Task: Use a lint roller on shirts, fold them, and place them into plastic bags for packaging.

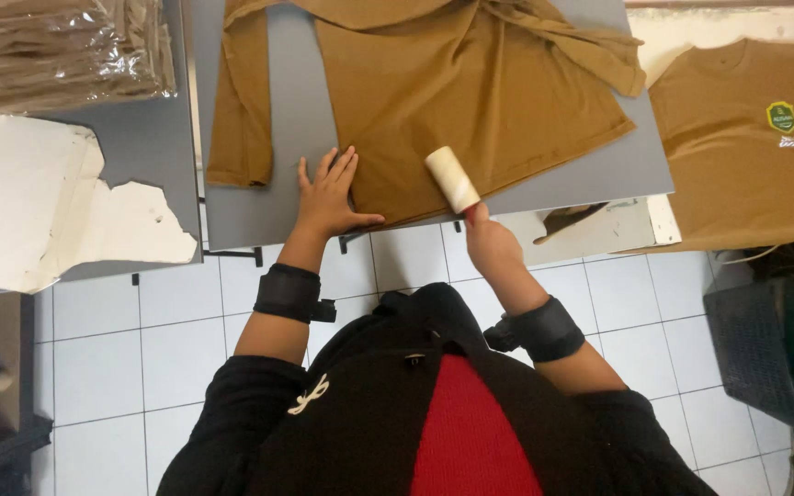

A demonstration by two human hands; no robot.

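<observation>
A brown long-sleeved shirt (pixel 470 92) lies spread on a grey table (pixel 268 207). My left hand (pixel 328 197) rests flat, fingers apart, on the table at the shirt's lower hem and touches the cloth. My right hand (pixel 492 241) grips the red handle of a lint roller (pixel 452 179). The roller's cream head lies on the shirt near the hem. Both wrists wear black bands.
A second brown shirt (pixel 746 147) with a badge print lies on a surface to the right. Bagged brown garments (pixel 57 50) are stacked at the top left, above torn white paper (pixel 39 202). White floor tiles (pixel 140 349) lie below, and a dark basket (pixel 755 340) stands at the right.
</observation>
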